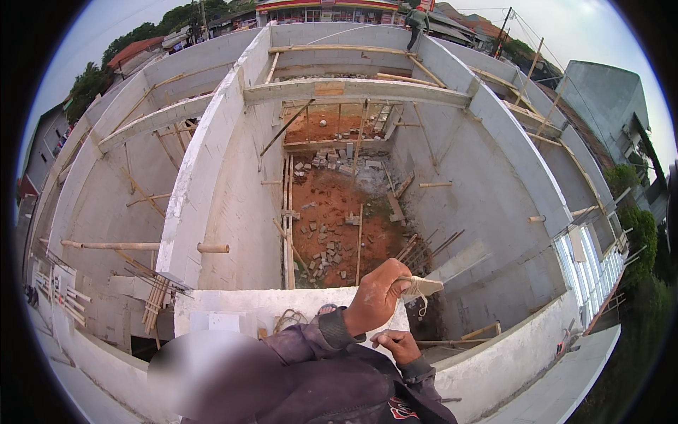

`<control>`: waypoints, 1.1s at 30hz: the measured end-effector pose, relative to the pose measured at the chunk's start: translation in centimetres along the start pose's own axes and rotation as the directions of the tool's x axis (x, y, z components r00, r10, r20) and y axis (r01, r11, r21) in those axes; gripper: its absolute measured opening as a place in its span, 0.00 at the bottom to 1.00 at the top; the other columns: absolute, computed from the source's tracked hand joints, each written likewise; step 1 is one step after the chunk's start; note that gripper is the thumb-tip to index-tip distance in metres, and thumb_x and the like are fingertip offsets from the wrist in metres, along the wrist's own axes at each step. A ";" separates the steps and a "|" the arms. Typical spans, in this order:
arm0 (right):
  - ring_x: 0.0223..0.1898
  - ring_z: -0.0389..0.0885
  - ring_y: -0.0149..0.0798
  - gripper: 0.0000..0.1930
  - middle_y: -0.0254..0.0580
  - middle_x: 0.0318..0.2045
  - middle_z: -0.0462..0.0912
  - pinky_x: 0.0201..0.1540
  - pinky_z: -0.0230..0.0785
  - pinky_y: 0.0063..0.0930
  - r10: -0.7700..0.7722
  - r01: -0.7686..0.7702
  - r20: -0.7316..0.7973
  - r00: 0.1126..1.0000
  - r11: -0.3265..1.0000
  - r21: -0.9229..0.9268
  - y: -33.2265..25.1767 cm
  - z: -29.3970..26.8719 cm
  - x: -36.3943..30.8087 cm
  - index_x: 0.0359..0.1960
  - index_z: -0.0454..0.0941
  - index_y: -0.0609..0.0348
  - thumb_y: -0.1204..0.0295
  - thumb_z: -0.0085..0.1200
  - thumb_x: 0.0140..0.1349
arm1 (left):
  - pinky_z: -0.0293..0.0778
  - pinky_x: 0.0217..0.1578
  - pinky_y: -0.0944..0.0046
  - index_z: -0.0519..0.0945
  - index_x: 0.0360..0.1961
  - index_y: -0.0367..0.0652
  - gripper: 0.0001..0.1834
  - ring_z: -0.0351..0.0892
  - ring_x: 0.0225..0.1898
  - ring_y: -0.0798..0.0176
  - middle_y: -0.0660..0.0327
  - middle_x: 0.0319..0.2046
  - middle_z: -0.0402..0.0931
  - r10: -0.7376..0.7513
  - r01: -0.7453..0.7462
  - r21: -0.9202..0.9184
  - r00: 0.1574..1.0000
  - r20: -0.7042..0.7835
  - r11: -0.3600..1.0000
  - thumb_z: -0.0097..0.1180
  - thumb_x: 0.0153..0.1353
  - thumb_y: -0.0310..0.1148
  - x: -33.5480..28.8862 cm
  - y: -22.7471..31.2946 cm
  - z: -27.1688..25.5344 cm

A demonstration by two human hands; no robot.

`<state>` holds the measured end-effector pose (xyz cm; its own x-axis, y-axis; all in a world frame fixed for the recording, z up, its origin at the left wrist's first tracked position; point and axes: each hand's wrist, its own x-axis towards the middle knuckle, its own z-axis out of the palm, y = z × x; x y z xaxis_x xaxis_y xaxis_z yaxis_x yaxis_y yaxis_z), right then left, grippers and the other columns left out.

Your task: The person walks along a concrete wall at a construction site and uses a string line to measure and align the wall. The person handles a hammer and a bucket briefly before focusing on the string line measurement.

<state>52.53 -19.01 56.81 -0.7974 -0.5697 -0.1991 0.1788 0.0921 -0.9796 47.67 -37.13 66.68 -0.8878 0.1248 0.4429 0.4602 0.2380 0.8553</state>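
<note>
My left hand [378,297] is raised in front of me, its fingers closed on a small flat piece of wood [431,285]. Pale string [415,285] is wound around this wood, and a loose loop hangs below it. Lower and closer to my body, my right hand [400,346] has its fingers curled together; whatever they pinch, if anything, is too small to make out. Beneath both hands runs the pale top of a block wall [265,300]. On it, left of my left sleeve, lies a loose coil of cord [288,319]. Part of a sandalled foot [326,309] shows beside the sleeve.
Beyond the wall top drops a deep room with a red earth floor [332,198] and scattered broken blocks [328,247]. Bamboo poles [339,49] and a concrete beam [353,90] span the walls. Another person [417,25] stands on the far wall.
</note>
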 end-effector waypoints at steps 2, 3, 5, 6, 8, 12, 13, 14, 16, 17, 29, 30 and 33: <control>0.35 0.79 0.32 0.16 0.42 0.29 0.84 0.41 0.68 0.25 -0.015 0.010 -0.061 0.998 0.996 -0.093 -0.5 -1.3 -2.1 0.30 0.83 0.67 0.63 0.57 0.64 | 0.73 0.33 0.55 0.72 0.38 0.37 0.07 0.75 0.35 0.48 0.53 0.32 0.71 0.167 -0.139 0.487 0.986 -0.015 0.862 0.50 0.58 0.23 1.3 -0.8 -0.3; 0.35 0.79 0.32 0.16 0.42 0.29 0.84 0.41 0.69 0.25 -0.034 0.010 -0.151 0.988 0.988 -0.155 -1.3 -3.1 -3.3 0.30 0.83 0.68 0.63 0.58 0.64 | 0.73 0.33 0.50 0.71 0.37 0.38 0.07 0.76 0.36 0.47 0.54 0.31 0.70 0.099 -0.153 0.561 0.987 0.125 0.813 0.49 0.56 0.25 1.4 -1.1 -0.2; 0.34 0.78 0.30 0.14 0.41 0.28 0.84 0.39 0.69 0.25 -0.125 0.059 -0.313 0.942 0.975 -0.213 -2.3 -5.9 -4.3 0.30 0.83 0.68 0.65 0.58 0.63 | 0.73 0.34 0.52 0.72 0.38 0.38 0.08 0.76 0.36 0.47 0.54 0.31 0.71 0.052 -0.276 0.356 0.849 0.527 0.893 0.50 0.56 0.24 0.2 -1.7 0.3; 0.33 0.78 0.29 0.13 0.41 0.27 0.83 0.39 0.69 0.25 -0.185 0.108 -0.387 0.903 0.971 -0.212 -2.4 -6.7 -4.4 0.30 0.83 0.68 0.67 0.59 0.63 | 0.73 0.34 0.54 0.72 0.38 0.38 0.08 0.76 0.36 0.47 0.54 0.32 0.71 -0.035 -0.251 0.288 0.696 0.717 0.924 0.51 0.56 0.23 -0.6 -1.7 0.9; 0.34 0.79 0.30 0.16 0.42 0.29 0.84 0.40 0.70 0.26 -0.150 0.137 -0.359 0.921 0.989 -0.062 -2.0 -6.8 -3.5 0.33 0.83 0.67 0.61 0.58 0.64 | 0.72 0.35 0.56 0.73 0.39 0.38 0.08 0.75 0.35 0.47 0.53 0.33 0.72 0.226 -0.072 -0.262 0.745 0.628 0.962 0.53 0.57 0.22 -2.1 -1.5 2.3; 0.43 0.80 0.35 0.21 0.41 0.33 0.85 0.48 0.70 0.32 -0.154 0.164 -0.126 0.980 0.984 0.068 0.5 -2.1 -1.6 0.39 0.83 0.66 0.56 0.54 0.66 | 0.71 0.32 0.60 0.73 0.43 0.36 0.10 0.74 0.34 0.53 0.56 0.35 0.73 0.050 -0.001 -0.242 0.979 0.197 0.970 0.54 0.60 0.20 -1.6 -1.6 3.9; 0.47 0.78 0.36 0.19 0.39 0.34 0.85 0.51 0.68 0.33 -0.008 0.008 0.015 1.000 1.000 0.006 0.6 -1.8 -1.9 0.42 0.82 0.65 0.58 0.54 0.66 | 0.72 0.31 0.59 0.74 0.41 0.38 0.09 0.74 0.35 0.52 0.56 0.33 0.72 0.047 -0.039 -0.104 0.996 0.080 0.994 0.53 0.58 0.21 -1.0 -1.8 3.9; 0.41 0.79 0.34 0.16 0.38 0.32 0.85 0.46 0.69 0.31 -0.062 0.062 0.019 0.998 0.998 0.000 0.7 -1.4 -2.1 0.40 0.83 0.64 0.60 0.57 0.65 | 0.72 0.31 0.58 0.74 0.40 0.38 0.08 0.75 0.35 0.51 0.56 0.33 0.72 0.086 -0.095 0.107 0.993 0.086 0.990 0.53 0.58 0.22 -0.5 -2.1 3.6; 0.34 0.78 0.32 0.14 0.39 0.29 0.84 0.42 0.70 0.27 0.040 -0.055 -0.090 0.995 0.984 -0.171 0.2 -2.7 -3.3 0.36 0.84 0.65 0.64 0.58 0.64 | 0.73 0.31 0.55 0.73 0.38 0.39 0.07 0.75 0.35 0.50 0.56 0.32 0.72 0.145 -0.209 0.477 0.975 0.167 0.854 0.52 0.56 0.24 0.0 -2.7 2.8; 0.30 0.78 0.30 0.14 0.39 0.27 0.84 0.38 0.70 0.25 0.016 -0.058 -0.224 0.974 0.982 -0.180 -0.2 -3.9 -3.9 0.33 0.84 0.67 0.65 0.59 0.63 | 0.73 0.33 0.52 0.73 0.35 0.41 0.07 0.75 0.36 0.49 0.56 0.31 0.71 0.016 -0.184 0.553 0.956 0.294 0.812 0.52 0.54 0.27 -0.3 -2.7 2.6; 0.29 0.78 0.29 0.15 0.38 0.30 0.84 0.35 0.71 0.24 0.018 -0.045 -0.285 0.958 0.995 -0.086 4.8 -2.4 -3.8 0.39 0.84 0.66 0.64 0.58 0.62 | 0.74 0.30 0.57 0.76 0.38 0.37 0.07 0.77 0.29 0.53 0.53 0.31 0.77 0.012 -0.053 0.299 0.991 0.136 0.953 0.54 0.58 0.24 -1.8 -4.7 5.9; 0.29 0.77 0.27 0.15 0.37 0.28 0.83 0.34 0.69 0.23 -0.048 0.001 -0.407 0.912 0.993 -0.114 4.5 -3.1 -4.5 0.37 0.84 0.66 0.64 0.59 0.62 | 0.74 0.32 0.56 0.76 0.38 0.37 0.07 0.78 0.31 0.50 0.52 0.32 0.77 0.024 -0.128 0.515 0.979 0.204 0.848 0.55 0.57 0.24 -1.9 -5.4 5.9; 0.27 0.75 0.26 0.14 0.36 0.26 0.83 0.30 0.66 0.22 -0.150 0.079 -0.562 0.814 0.986 -0.149 4.1 -5.0 -5.8 0.34 0.84 0.66 0.65 0.59 0.62 | 0.74 0.36 0.56 0.76 0.40 0.39 0.11 0.76 0.36 0.42 0.51 0.33 0.77 0.036 -0.157 0.123 0.747 0.664 0.980 0.55 0.55 0.26 -3.2 -6.9 6.7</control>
<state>55.02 -11.29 53.75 -0.9994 -0.0184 -0.0309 0.0274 0.1672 -0.9855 47.33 -32.71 57.60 -0.6453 0.7416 0.1835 0.5905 0.3318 0.7356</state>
